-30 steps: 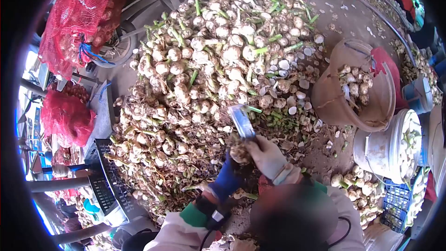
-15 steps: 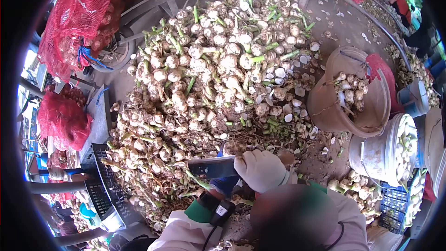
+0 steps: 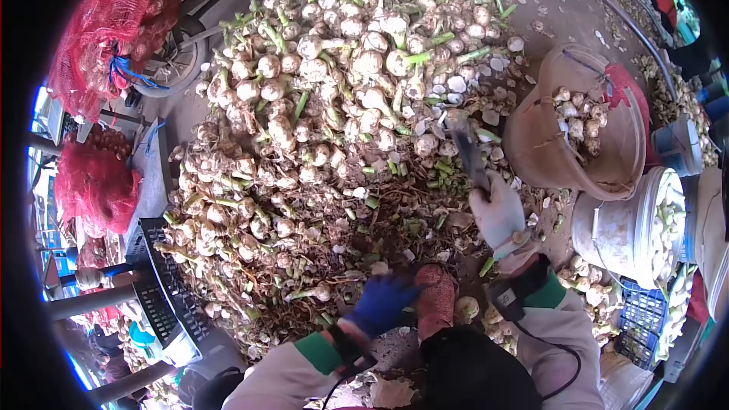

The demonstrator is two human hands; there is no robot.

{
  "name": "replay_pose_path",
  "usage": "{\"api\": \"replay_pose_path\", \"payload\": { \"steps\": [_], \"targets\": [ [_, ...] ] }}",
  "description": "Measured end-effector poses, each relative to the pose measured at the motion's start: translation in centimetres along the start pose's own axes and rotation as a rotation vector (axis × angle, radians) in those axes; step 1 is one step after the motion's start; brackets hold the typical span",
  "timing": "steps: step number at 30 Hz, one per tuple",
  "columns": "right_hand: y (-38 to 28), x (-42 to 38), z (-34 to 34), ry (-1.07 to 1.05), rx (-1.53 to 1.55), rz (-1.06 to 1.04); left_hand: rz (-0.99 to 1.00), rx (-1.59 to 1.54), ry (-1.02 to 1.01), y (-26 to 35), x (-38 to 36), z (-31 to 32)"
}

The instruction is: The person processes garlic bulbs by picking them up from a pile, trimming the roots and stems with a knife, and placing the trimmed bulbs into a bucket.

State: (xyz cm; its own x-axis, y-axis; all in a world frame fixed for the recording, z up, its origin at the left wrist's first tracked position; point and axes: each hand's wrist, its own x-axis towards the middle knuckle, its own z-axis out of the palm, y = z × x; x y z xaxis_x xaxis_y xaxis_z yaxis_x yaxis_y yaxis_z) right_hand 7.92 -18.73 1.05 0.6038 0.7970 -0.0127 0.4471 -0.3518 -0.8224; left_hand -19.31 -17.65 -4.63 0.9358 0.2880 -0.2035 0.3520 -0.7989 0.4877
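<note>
My right hand (image 3: 497, 216), in a white glove, is closed around a broad-bladed knife (image 3: 468, 156). Its blade points up and away over the right side of a large heap of garlic bulbs (image 3: 319, 68), many with cut green stems. In a blue glove, my left hand (image 3: 382, 306) is low at the near edge of the heap. Its fingers stretch rightward beside a reddish, shoe-like thing (image 3: 436, 296), and I see nothing held in them. Cut stems and dry roots (image 3: 410, 231) lie between the hands.
A tan tub (image 3: 524, 133) holding some bulbs is at right. Beside it are a white bucket (image 3: 611, 235) and a blue crate (image 3: 642, 323). A black crate (image 3: 156, 288) and red mesh sacks (image 3: 95, 190) are at left.
My right hand has swung the knife away and to the right, turning the blade from sideways to pointing outward. My left hand, earlier mostly behind the blade, now shows lower down. The view has shifted.
</note>
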Motion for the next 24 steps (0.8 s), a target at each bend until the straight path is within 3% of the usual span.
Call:
{"api": "replay_pose_path", "payload": {
  "steps": [1,3,5,7,9,10,12,15,17,18,20,21,22,23,24],
  "targets": [
    [1.2,-0.6,0.6,0.011,-0.034,-0.063,-0.040,0.146,0.024,-0.8,-2.6,3.2],
    [3.2,-2.1,2.4,-0.117,-0.030,0.025,-0.083,0.249,0.087,-2.8,-5.7,7.6],
    [2.3,-2.8,3.6,-0.175,-0.016,0.060,-0.118,0.359,0.143,-3.8,-5.3,8.0],
    [1.0,-3.0,3.9,-0.249,-0.216,0.100,-0.616,-1.316,0.470,-4.0,-1.0,5.4],
    [-1.4,-2.7,4.1,-0.181,-0.145,-0.006,-0.485,-1.135,0.564,-5.0,2.1,-2.8],
    [-3.2,-2.4,4.0,-0.116,-0.073,-0.111,-0.568,-0.655,0.434,-5.0,3.5,-6.9],
    [-7.9,-2.4,2.9,-0.063,-0.030,-0.314,-0.390,-0.427,0.590,-4.9,5.0,-9.2],
    [-5.4,-2.0,3.5,-0.119,-0.153,-0.481,-0.272,-0.343,0.680,-3.7,5.4,-10.5],
    [1.9,-1.9,5.3,-0.386,-0.367,-0.157,-0.369,-0.313,0.663,-3.8,5.6,-11.0],
    [2.4,-2.5,5.0,-0.390,-0.368,-0.161,-0.470,-0.285,0.650,-4.1,5.7,-11.0],
    [3.3,-3.9,4.1,-0.380,-0.001,0.138,-0.391,-0.318,0.609,-3.7,6.1,-10.3],
    [3.9,-3.9,5.3,-0.358,0.407,0.312,-0.295,-0.525,0.669,-2.7,6.8,-9.9],
    [3.3,-3.7,5.6,-0.348,0.404,0.320,-0.192,-0.730,0.725,-1.9,7.2,-9.6],
    [2.3,-3.0,5.9,-0.363,0.575,0.429,-0.354,-1.183,0.647,-2.1,7.2,-8.2],
    [1.6,-2.4,6.3,-0.381,0.751,0.535,-0.352,-1.180,0.647,-3.2,6.7,-6.8]
  ]
}}
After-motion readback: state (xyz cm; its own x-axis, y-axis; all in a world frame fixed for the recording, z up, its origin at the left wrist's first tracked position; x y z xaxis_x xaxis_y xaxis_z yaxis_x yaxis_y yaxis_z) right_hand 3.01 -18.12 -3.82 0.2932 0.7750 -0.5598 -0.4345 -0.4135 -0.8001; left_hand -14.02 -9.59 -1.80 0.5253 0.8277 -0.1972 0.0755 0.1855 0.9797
